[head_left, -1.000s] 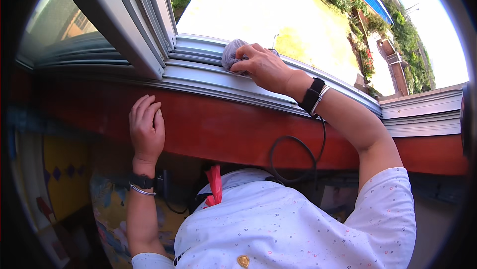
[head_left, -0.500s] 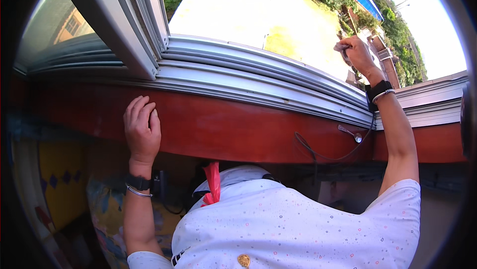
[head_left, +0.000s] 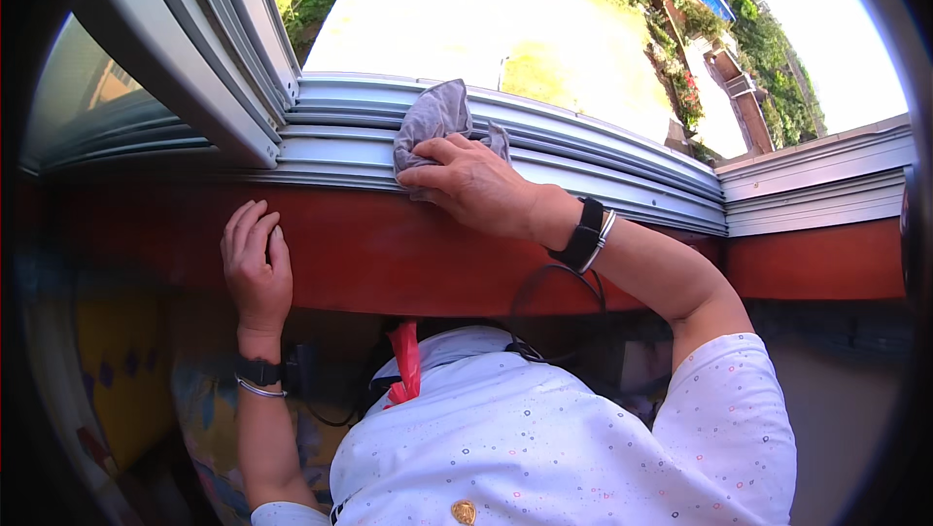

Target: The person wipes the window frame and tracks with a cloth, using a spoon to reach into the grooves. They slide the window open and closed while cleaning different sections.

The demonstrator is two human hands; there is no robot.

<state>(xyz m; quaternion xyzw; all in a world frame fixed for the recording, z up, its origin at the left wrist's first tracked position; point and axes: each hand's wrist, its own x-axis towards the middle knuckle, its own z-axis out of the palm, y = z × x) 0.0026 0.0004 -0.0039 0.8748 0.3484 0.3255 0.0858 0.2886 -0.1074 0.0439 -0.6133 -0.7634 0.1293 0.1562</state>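
Observation:
A crumpled grey cloth lies across the silver window track, left of its middle. My right hand presses down on this cloth, its fingers bent over the fabric. To the left, my left hand rests against the dark red sill below the track. Its fingers are loosely bent, with a gap at the thumb, and nothing is in it.
An upright window frame stands at the left end of the track. A black cable loops over the sill's front edge below my right forearm. A red plastic strip hangs at my front. Outside lies a bright yard with bushes.
My right hand has swung from beyond the window opening at the far right to the track on the left, bringing the cloth. The small spoon on the sill is now hidden.

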